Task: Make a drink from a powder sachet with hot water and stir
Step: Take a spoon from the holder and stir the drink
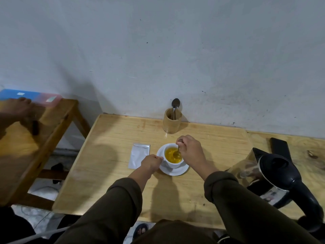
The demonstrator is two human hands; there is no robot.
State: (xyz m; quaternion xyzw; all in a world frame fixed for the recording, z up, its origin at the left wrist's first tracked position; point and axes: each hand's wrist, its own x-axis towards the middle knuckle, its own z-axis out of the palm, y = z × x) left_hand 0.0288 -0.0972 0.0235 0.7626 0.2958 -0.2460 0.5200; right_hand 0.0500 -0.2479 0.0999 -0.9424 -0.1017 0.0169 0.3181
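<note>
Right now your small white ceramic cup [173, 160] sits on its white saucer [174, 170] near the middle of the pale wooden table [109, 182], filled with cloudy yellow-orange drink [171, 154]. Your right hand [190, 149] pinches the handle of a small metal spoon [177, 152], its bowl down in the liquid. Your left hand [151, 162] is curled against the cup's left side; it probably grips the cup handle, though the fingers hide it. The cup looks light, hard and breakable, hot and nearly full, so steady it by the handle and stir gently. A torn silver sachet [139, 155] lies flat just left of the saucer. Behind stands a bamboo holder [171, 125] with a spare spoon [175, 104]; the steel kettle [274, 180] rests well apart on your right.
</note>
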